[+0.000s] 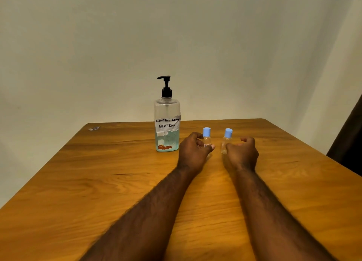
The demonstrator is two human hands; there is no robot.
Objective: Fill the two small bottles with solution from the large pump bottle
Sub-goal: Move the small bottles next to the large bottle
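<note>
A large clear pump bottle with a black pump and a handwritten "contact lens solution" label stands at the back of the wooden table, holding blue-green liquid low down. To its right stand two small clear bottles with blue caps. My left hand holds the left small bottle, thumb in front and fingers curled behind. My right hand sits just right of the right small bottle; its thumb touches the bottle's lower part, and its loosely curled fingers stay apart from the bottle. Both caps are on.
A small scrap lies near the table's far left corner. A pale wall rises behind the table. A dark curtain hangs past the right edge. Bare wood stretches left of the pump bottle and in front of my hands.
</note>
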